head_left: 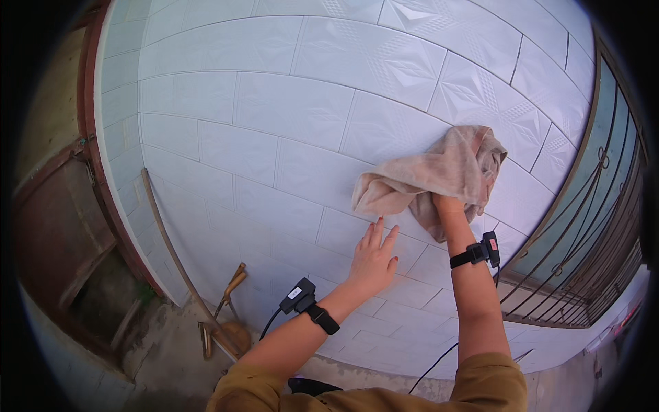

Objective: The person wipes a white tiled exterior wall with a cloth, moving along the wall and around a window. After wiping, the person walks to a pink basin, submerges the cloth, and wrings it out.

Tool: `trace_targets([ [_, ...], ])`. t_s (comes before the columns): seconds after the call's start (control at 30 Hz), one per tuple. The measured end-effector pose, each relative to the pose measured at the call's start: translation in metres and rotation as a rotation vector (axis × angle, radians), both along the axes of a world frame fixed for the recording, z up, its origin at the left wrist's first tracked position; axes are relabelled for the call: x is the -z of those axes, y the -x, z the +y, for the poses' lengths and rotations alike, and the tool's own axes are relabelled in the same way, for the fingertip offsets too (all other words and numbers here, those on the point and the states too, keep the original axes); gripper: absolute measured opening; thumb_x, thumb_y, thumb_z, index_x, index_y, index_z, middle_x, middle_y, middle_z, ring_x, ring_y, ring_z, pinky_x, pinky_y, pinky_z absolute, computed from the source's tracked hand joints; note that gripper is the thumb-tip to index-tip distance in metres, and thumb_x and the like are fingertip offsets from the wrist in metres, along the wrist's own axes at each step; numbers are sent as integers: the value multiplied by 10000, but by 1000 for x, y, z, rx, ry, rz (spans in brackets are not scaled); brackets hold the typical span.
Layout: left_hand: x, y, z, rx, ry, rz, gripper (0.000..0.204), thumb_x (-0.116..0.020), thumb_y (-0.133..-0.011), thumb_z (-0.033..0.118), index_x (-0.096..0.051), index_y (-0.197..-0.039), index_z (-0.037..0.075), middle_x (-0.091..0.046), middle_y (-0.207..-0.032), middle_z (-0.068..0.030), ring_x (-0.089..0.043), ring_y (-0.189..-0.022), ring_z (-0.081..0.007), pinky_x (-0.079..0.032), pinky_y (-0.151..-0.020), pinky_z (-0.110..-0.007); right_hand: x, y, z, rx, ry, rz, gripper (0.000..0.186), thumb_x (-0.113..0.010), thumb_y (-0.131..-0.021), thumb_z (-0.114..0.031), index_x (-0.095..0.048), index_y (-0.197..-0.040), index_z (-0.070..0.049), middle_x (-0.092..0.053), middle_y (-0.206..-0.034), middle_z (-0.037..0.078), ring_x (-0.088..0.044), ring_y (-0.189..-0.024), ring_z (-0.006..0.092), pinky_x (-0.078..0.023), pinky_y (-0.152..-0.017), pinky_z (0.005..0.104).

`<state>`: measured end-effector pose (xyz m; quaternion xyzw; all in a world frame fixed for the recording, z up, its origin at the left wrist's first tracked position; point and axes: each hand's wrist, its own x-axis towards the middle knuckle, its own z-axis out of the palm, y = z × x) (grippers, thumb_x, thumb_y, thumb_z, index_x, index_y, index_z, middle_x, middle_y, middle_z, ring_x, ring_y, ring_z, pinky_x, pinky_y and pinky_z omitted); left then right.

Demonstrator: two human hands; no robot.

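A pinkish-beige towel (439, 175) is bunched against the white tiled wall (274, 117), right of the middle. My right hand (447, 203) reaches up into its folds and holds it there; the cloth covers the fingers. One corner of the towel droops to the left. Below that corner, my left hand (374, 264) has its fingers stretched out, with nothing in it. Its fingertips are close to the wall; whether they touch it I cannot tell. A black strap with a small box and cable sits on each wrist.
At right, a window (576, 226) has metal bars that stand out from the wall. A long wooden pole (171, 240) leans in the left corner, beside a wooden-handled tool (232, 285). A weathered reddish door (62, 226) stands at far left.
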<state>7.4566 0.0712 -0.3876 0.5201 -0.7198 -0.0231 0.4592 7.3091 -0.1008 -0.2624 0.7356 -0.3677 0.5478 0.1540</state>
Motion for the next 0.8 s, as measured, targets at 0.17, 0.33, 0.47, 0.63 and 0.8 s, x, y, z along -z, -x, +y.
trace_targets([
  [0.17,105,-40,-7,-61,-367,228,675,-636,-832,170,-361,-1427,8,-425,-1386,-289,-455,-1241,-466,-383,-1050,-477,123,-78,30,-180,-231,514,636,-563,-893,-249,-357,-1455,-34,-332,-1501,200,-228,-1426,395,-157,-1189,448],
  [0.33,159,-60,-13,-162,-692,233,667,-658,-816,171,-384,-1394,-22,-448,-1362,-304,-409,-1290,-453,-354,-1075,-465,209,-105,22,-356,-50,1222,512,-518,-867,-120,-480,-1357,25,-340,-1482,206,-270,-1409,373,-253,-1168,416],
  [0.47,166,-50,-5,-176,-542,235,667,-668,-812,152,-389,-1385,-44,-462,-1329,-315,-399,-1282,-461,-338,-1076,-478,262,-96,31,-444,234,1353,505,-501,-865,-118,-485,-1349,23,-391,-1442,164,-290,-1408,339,-247,-1169,389],
  [0.63,135,-7,10,-362,-456,150,719,-636,-814,124,-303,-1429,-44,-435,-1280,-341,-408,-1213,-512,-333,-1042,-555,231,-76,51,-872,-467,785,493,-473,-877,-82,-463,-1359,26,-375,-1467,130,-303,-1416,302,-282,-1153,351],
  [0.8,21,-13,-58,-458,60,85,724,-605,-851,124,-264,-1469,-37,-385,-1279,-351,-371,-1215,-500,-291,-1060,-533,73,-89,-15,-117,590,1020,368,-485,-972,-247,-585,-1242,-17,-481,-1378,105,-311,-1398,290,-212,-1186,417],
])
